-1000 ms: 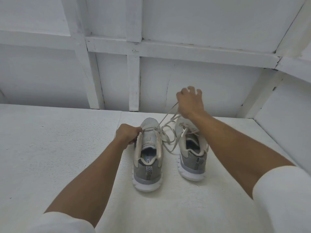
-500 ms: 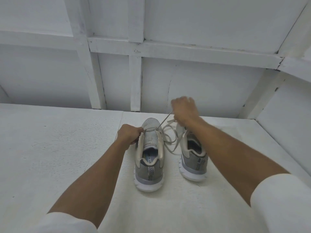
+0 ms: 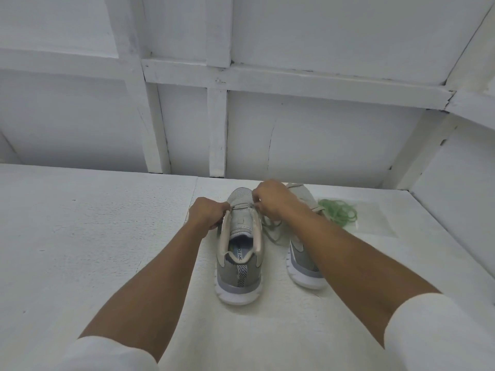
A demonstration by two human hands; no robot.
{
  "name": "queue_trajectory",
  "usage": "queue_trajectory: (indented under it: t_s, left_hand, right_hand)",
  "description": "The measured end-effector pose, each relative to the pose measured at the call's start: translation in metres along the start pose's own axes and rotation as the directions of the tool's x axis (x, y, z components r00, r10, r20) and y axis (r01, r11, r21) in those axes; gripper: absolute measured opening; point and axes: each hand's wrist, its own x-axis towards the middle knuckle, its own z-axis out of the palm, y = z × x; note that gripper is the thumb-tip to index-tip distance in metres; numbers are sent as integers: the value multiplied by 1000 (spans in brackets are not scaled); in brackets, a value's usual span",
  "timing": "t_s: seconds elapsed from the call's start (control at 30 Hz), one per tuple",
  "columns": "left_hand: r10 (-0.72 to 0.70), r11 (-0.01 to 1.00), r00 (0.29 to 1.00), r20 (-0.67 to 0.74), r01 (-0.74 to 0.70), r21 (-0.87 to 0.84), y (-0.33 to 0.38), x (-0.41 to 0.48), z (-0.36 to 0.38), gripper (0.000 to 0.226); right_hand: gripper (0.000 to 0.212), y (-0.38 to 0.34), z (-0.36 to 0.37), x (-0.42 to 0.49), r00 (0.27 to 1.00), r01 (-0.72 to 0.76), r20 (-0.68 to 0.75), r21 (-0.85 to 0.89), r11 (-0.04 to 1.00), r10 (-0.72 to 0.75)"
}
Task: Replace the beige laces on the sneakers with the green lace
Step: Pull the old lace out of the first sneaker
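Just right of hands (image 3: 270, 200), green lace (image 3: 338, 214).

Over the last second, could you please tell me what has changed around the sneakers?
The right-hand grip came down from its raised pull and now pinches the beige lace at the left sneaker's eyelets. The left-hand grip kept holding that sneaker's side; the right sneaker stayed put.

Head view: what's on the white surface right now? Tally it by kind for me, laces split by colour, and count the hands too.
Sneakers: 2 (left sneaker, right sneaker)
Beige lace, loose tangle between the sneakers: 1
Green lace, bundle: 1
Hands: 2 (left hand, right hand)
Total: 6
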Motion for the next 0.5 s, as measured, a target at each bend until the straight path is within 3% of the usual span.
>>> queue_trajectory:
  t_s: [0.3,0.4,0.5]
  left_hand:
    - [-20,999,999,39,18,30,2,0,-2,30]
    - [-30,995,986,167,13,103,17,-8,-12,29]
    - [115,988,965,235,-136,73,60,-25,-27,44]
  right_hand:
    - [17,38,-50,-14,976,-154,-126,177,972,178]
    - [12,52,-74,-20,964,-94,-213,286,954,159]
    - [12,51,-96,-32,944,19,-314,351,936,98]
